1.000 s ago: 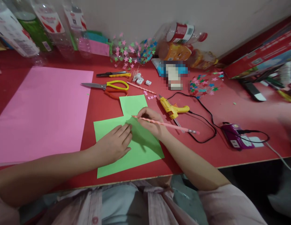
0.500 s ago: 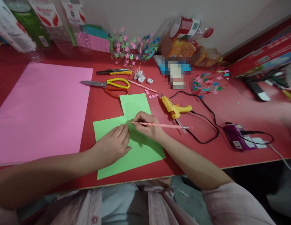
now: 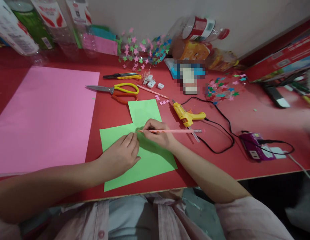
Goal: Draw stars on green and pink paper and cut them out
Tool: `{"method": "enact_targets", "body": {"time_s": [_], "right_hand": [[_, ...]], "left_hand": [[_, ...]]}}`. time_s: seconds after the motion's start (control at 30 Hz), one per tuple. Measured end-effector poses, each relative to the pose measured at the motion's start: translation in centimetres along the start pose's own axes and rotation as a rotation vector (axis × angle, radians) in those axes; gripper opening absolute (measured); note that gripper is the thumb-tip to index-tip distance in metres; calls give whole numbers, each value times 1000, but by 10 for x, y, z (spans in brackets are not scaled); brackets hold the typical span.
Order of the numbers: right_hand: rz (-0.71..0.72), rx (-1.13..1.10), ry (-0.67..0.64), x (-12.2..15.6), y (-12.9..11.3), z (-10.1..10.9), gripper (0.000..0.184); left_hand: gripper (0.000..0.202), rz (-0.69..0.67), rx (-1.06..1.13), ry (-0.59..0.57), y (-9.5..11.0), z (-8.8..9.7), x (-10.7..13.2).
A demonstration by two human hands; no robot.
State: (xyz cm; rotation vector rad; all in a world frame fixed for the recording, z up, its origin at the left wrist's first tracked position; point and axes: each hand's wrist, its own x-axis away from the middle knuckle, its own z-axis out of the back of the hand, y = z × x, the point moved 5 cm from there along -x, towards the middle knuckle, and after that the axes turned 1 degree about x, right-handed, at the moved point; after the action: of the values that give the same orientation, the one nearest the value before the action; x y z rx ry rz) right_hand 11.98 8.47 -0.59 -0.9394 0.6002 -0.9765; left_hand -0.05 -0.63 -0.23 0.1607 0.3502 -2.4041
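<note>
A pink pencil (image 3: 178, 131) is pinched in the fingers of my right hand (image 3: 157, 134), its dark tip down on green paper and its eraser end pointing right. My left hand (image 3: 122, 151) lies on the larger green sheet (image 3: 142, 173), thumb apart from the fingers, fingertips close beside the pencil tip. Anything small under those fingertips is hidden. A smaller green piece of paper (image 3: 145, 111) extends beyond the large sheet's far edge; my right hand partly covers where they meet.
Scissors (image 3: 112, 89), a box cutter (image 3: 122, 76) and another pencil (image 3: 152, 91) lie beyond the paper. Pink sheet (image 3: 50, 120) is left. To the right are a yellow glue gun (image 3: 187, 115), its cord and a purple power strip (image 3: 256, 146). Bottles (image 3: 198, 29) and star cutouts (image 3: 136, 50) line the wall.
The pencil's eraser end has swung slightly away from me, so the pencil lies more level across the view. Both hands stay in nearly the same place.
</note>
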Motion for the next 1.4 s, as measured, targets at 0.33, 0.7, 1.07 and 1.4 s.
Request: {"method": "enact_targets", "body": {"time_s": [0.33,0.7,1.07,1.4], "right_hand": [[-1,-29,39,-1,2,-2,14],[-6,-48,98,0,3,-2,15],[-2,14,95,-1,2,-2,16],[-20,27,73,0,3,-1,14]], "left_hand": [[47,3,21,-1,0,1,0],[48,-4,-18,6,1,2,0],[48,-9,-20,-13,1,1,0],[47,-20,9,5,0,3,-1]]}}
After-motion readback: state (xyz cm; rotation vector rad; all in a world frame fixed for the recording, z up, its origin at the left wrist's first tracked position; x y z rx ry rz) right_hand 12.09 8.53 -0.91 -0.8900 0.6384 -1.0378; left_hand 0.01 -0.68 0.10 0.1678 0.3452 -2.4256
